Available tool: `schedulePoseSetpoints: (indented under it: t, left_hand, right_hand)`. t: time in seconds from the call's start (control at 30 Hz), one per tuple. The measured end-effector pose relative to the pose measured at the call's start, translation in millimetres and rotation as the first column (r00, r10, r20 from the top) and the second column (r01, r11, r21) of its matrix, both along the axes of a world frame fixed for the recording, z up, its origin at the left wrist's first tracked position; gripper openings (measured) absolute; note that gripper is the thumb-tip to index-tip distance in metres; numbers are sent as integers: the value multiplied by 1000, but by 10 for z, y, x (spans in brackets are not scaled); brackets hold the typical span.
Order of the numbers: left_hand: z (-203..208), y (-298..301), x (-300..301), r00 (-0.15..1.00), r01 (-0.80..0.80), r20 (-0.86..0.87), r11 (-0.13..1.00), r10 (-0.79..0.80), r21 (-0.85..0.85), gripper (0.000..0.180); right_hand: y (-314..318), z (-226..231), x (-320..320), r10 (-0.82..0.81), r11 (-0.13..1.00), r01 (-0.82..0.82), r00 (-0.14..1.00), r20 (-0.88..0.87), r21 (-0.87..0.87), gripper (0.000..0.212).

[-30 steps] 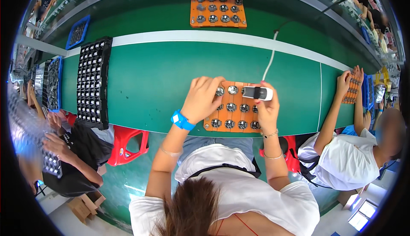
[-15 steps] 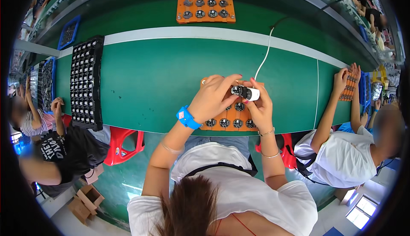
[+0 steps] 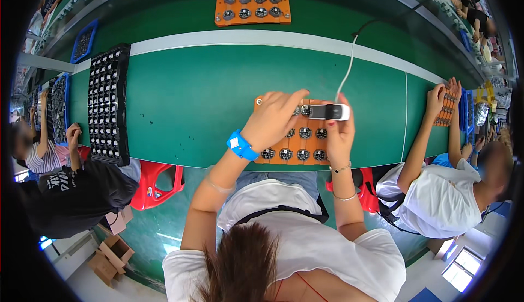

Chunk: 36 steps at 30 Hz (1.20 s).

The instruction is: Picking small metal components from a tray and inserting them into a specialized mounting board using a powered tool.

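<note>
Your right hand [image 3: 339, 135] was closed around a small white and black handheld tool [image 3: 329, 112], holding it level with its long axis running left to right across the far edge of the orange tray [image 3: 284, 160] in front of you; a white cable [image 3: 347, 67] ran from it away across the green bench [image 3: 191, 100]. Your left hand [image 3: 273, 120] lay just beside the tool on its left, fingers bent and stretched toward the tool's dark end, resting over the tray's far left part; whether those fingertips pinched one of the small round parts [image 3: 303, 132] I cannot tell. So the tool's working end pointed toward your left hand, and the left was the nearer hand to the tray's uncovered rows. One tool, one cable, one orange tray under your hands and a second orange tray [image 3: 252, 3] well apart at the far side; about eight round parts showed uncovered on the near tray, the rest hidden by your hands. One long black tray [image 3: 109, 105] lay to your left.
</note>
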<state>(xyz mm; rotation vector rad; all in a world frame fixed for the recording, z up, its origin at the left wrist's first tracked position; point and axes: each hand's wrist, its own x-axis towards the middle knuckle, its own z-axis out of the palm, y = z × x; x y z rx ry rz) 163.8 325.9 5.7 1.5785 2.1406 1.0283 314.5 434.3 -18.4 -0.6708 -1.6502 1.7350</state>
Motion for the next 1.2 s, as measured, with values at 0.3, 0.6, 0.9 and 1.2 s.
schedulePoseSetpoints:
  t: [0.3,0.6,0.9,1.2]
  left_hand:
    - [-139,129,12,974,84,-208,995,-92,-45,50]
    - [17,123,69,995,92,14,986,-95,142,47]
    - [-121,322,158,971,49,-238,997,-34,58,50]
    - [-115,486,333,988,139,47,985,-144,106,50]
  right_hand:
    - [118,-48,145,36,999,-36,999,5,32,58]
    - [26,-41,92,117,993,-117,992,-53,7,52]
    - [236,-95,312,-59,997,55,996,-70,-59,60]
    - [241,-115,363,37,999,-37,999,14,11,58]
